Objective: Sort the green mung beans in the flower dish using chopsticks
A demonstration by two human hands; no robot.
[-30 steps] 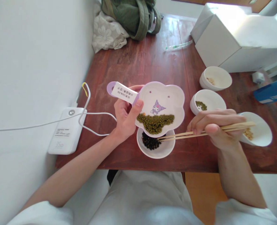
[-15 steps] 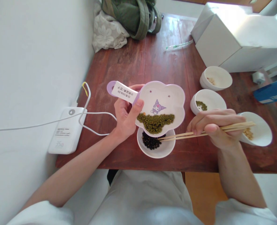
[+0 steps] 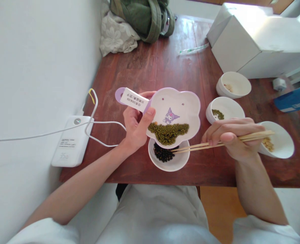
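My left hand (image 3: 138, 123) grips a flower-shaped plate (image 3: 174, 101) with a purple rim, near its labelled handle. Green mung beans (image 3: 169, 133) lie gathered along the plate's near side, with a few dark beans among them. Partly covered by that plate, a white bowl (image 3: 170, 166) holds black beans (image 3: 162, 154). A pair of chopsticks (image 3: 198, 146) is closed in my right hand (image 3: 233, 134), their tips over the black beans. Whether the tips pinch a bean is too small to tell.
To the right stand three white bowls: one with mung beans (image 3: 217, 115), one with yellowish pieces (image 3: 268, 145), one with pale pieces (image 3: 228, 88). A white box (image 3: 241, 44), a blue packet (image 3: 294, 98) and a green bag (image 3: 142, 17) sit farther out. A cabled power bank (image 3: 72, 142) lies left.
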